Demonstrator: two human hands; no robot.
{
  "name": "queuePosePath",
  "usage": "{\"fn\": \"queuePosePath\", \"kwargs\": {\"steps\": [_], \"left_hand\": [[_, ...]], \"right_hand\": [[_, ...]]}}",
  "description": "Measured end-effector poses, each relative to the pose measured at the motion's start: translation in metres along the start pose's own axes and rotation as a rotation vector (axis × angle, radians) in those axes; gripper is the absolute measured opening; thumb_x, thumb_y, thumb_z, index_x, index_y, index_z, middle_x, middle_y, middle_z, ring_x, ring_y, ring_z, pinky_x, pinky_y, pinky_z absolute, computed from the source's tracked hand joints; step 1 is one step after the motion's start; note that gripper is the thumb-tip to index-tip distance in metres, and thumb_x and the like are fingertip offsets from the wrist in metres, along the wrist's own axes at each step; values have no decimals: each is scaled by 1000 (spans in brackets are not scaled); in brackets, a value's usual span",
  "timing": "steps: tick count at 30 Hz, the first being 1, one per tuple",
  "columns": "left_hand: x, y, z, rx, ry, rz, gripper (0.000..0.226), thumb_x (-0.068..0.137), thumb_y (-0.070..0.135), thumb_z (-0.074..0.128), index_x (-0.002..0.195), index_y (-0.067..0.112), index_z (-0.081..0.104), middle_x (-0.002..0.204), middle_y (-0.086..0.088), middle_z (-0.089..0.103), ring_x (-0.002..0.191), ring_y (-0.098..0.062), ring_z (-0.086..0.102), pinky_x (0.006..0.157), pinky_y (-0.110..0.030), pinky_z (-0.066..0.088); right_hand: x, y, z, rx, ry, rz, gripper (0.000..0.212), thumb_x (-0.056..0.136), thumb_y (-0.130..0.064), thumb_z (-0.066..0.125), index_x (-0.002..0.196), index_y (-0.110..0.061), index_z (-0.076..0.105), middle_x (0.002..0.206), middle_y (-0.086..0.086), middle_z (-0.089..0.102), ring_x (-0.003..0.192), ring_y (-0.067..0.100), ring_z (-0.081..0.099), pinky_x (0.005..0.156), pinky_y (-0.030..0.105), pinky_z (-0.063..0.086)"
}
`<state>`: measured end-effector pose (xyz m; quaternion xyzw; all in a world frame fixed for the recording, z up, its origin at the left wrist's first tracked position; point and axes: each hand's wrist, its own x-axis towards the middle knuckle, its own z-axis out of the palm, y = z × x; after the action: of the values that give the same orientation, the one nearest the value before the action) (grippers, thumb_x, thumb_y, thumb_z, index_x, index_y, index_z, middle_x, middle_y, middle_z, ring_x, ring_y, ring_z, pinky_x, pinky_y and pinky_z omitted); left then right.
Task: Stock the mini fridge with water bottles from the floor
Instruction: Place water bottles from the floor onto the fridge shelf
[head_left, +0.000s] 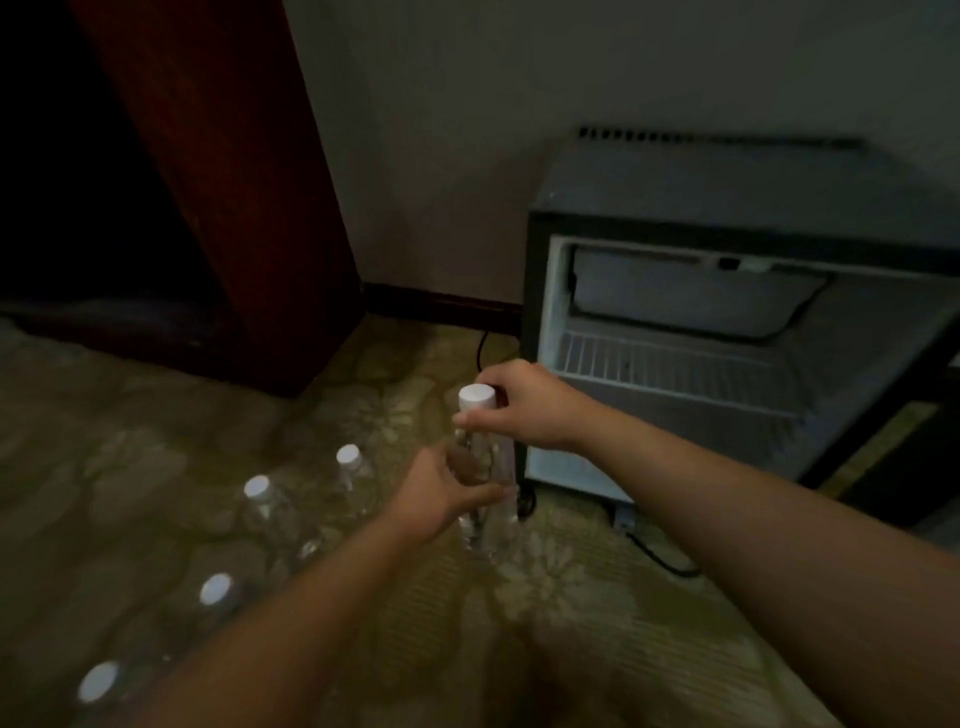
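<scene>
Over the carpet (156, 467), just left of the open mini fridge (701, 182), the upright water bottle (498, 467) is pinched under its cap by the right hand (524, 405) and clasped mid-body by the left hand (441, 493); carry it in upright.

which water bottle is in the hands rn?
The upright water bottle closest to the mini fridge: right hand grips its neck, left hand its body. The other four bottles stand untouched on the carpet.

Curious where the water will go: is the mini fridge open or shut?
Open. The fridge shows its pale inside and a wire shelf; no door covers the front.
</scene>
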<state>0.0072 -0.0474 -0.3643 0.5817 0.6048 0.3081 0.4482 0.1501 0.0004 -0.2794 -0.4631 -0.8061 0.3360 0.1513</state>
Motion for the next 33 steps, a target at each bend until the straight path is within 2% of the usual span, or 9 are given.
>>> {"fn": "queuePosePath", "kwargs": {"steps": [6, 9, 15, 18, 21, 24, 27, 29, 33], "left_hand": [[-20, 110, 4, 16, -1, 157, 54, 56, 42, 83, 94, 9, 65, 94, -13, 72, 90, -26, 69, 82, -46, 56], [-25, 145, 14, 53, -14, 207, 30, 66, 30, 82, 85, 24, 60, 89, -4, 70, 85, -16, 67, 74, -30, 56], [-31, 182, 34, 190, -129, 242, 31, 67, 29, 82, 72, 32, 52, 66, 15, 56, 54, 13, 55, 47, -3, 38], [-24, 184, 47, 279, -203, 228, 30, 65, 37, 82, 76, 34, 54, 73, 17, 59, 67, 9, 57, 57, -7, 43], [-10, 177, 61, 291, -231, 197, 45, 62, 44, 81, 97, 28, 58, 84, 14, 61, 81, -1, 60, 68, -18, 48], [14, 164, 71, 263, -285, 172, 44, 66, 44, 79, 98, 27, 55, 79, 16, 56, 73, 1, 55, 58, -12, 43], [26, 160, 70, 249, -307, 133, 39, 70, 43, 76, 98, 31, 52, 84, 12, 58, 76, -2, 54, 58, -12, 43], [51, 147, 74, 255, -357, 91, 38, 74, 42, 74, 103, 29, 53, 92, 3, 61, 77, -8, 55, 62, -17, 45], [88, 113, 82, 269, -436, 11, 21, 85, 28, 66, 98, 28, 51, 85, 9, 55, 72, -6, 52, 65, -22, 47]], "right_hand": [[-60, -38, -72, 125, 332, -33, 18, 80, -31, 71, 82, -22, 56, 62, -11, 44, 56, 2, 42, 49, 13, 29], [-80, -33, -97, 184, 343, 12, 17, 81, -36, 70, 76, -23, 60, 68, -6, 53, 63, 6, 50, 59, 20, 38], [-112, -11, -110, 333, 356, 94, 25, 87, -41, 60, 93, -18, 62, 84, -1, 64, 80, 15, 62, 69, 31, 48], [-122, 6, -112, 300, 346, 172, 36, 87, -45, 58, 103, -13, 60, 97, 10, 67, 85, 24, 66, 65, 33, 54], [-123, 21, -117, 261, 293, 272, 36, 87, -49, 56, 106, -19, 58, 99, 6, 65, 74, 25, 67, 54, 30, 57], [-102, 35, -120, 166, 228, 333, 39, 86, -50, 57, 108, -18, 60, 91, 5, 64, 65, 19, 65, 53, 29, 57], [-87, 43, -119, 10, 265, 298, 39, 84, -53, 58, 100, -18, 61, 81, -1, 62, 69, 15, 61, 67, 34, 55], [-64, 62, -109, -128, 290, 317, 47, 82, -58, 57, 107, -19, 63, 92, 0, 64, 84, 18, 61, 77, 36, 51], [-30, 99, -80, -177, 286, 344, 48, 82, -58, 57, 111, -21, 62, 106, 3, 65, 100, 23, 60, 83, 36, 47]]}}
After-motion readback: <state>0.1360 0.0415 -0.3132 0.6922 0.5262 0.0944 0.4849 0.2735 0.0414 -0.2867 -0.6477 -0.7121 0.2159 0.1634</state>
